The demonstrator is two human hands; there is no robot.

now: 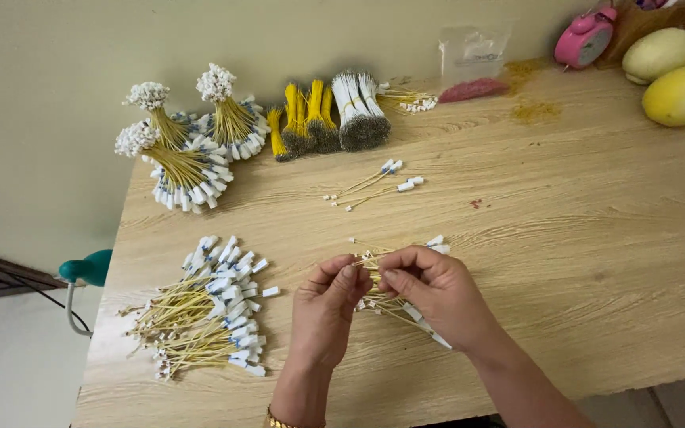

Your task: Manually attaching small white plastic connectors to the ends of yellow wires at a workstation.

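My left hand (324, 311) and my right hand (434, 292) meet near the front middle of a wooden table (564, 238). Both pinch a small bunch of yellow wires with white connectors (394, 305), whose ends stick out past my right hand. A loose pile of the same yellow wires (208, 313) lies to the left of my left hand. Two or three single wires (374, 186) lie farther back in the middle.
Tied bundles of yellow wires with white ends (188, 143) stand at the back left, next to yellow and white wire bundles (331, 115). A plastic bag (473, 67), a pink alarm clock (584, 36) and two yellow-green fruits (679, 91) sit at the back right.
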